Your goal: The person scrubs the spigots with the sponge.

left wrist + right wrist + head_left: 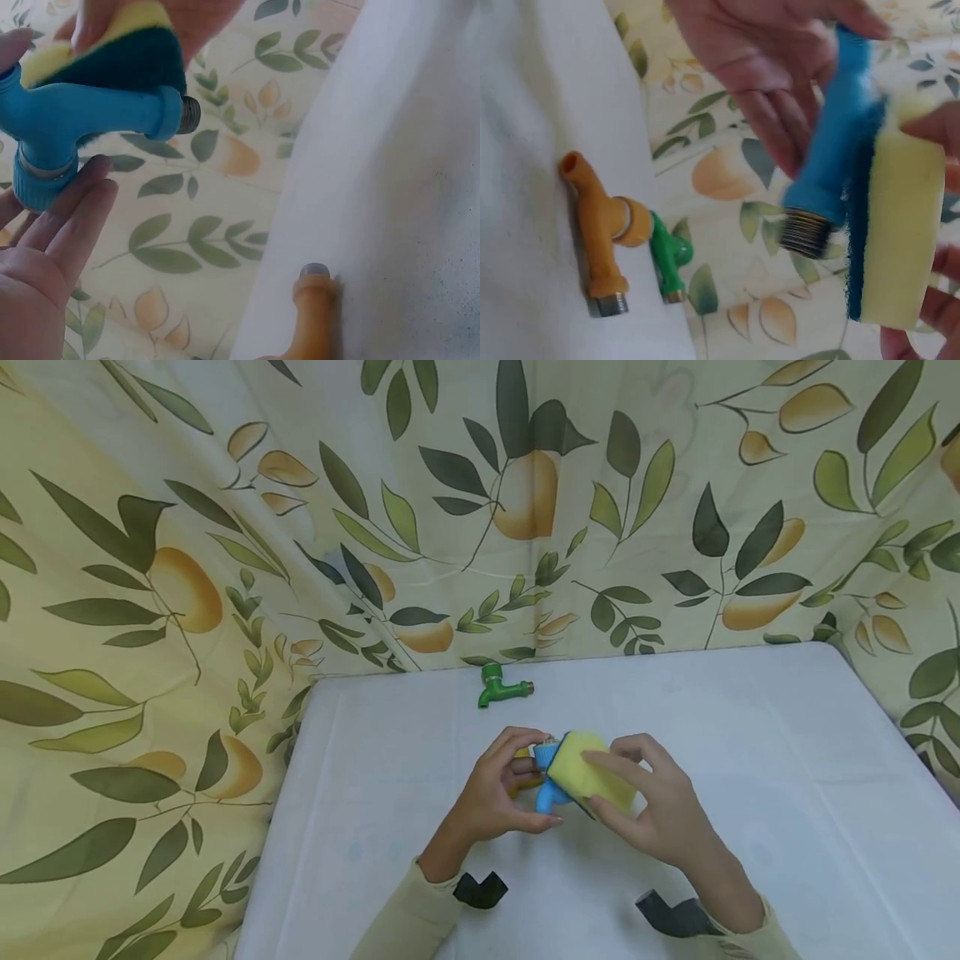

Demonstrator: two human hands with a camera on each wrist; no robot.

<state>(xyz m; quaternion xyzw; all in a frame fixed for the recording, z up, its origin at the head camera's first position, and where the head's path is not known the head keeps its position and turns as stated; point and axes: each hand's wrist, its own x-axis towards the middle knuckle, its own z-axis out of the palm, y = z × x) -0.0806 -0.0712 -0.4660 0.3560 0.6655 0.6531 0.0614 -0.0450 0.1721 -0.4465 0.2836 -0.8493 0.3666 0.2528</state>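
Observation:
A blue plastic tap (97,112) with a threaded metal end is held up in my left hand (483,797), between the thumb at its spout and the fingers at its cap. My right hand (667,806) grips a yellow sponge (581,768) with a dark green scouring side (131,64). That scouring side lies against the blue tap's body, as both wrist views show. From above, the sponge hides much of the tap. Behind my left fingers in the head view, an orange-yellow tap is mostly covered; the right wrist view shows this orange tap (592,225) lying on the table.
A green tap (498,687) lies near the far edge of the white-covered table (390,860). Leaf-and-fruit patterned curtain (480,585) hangs behind the table and along its left side. Black pieces (480,891) sit at both wrists.

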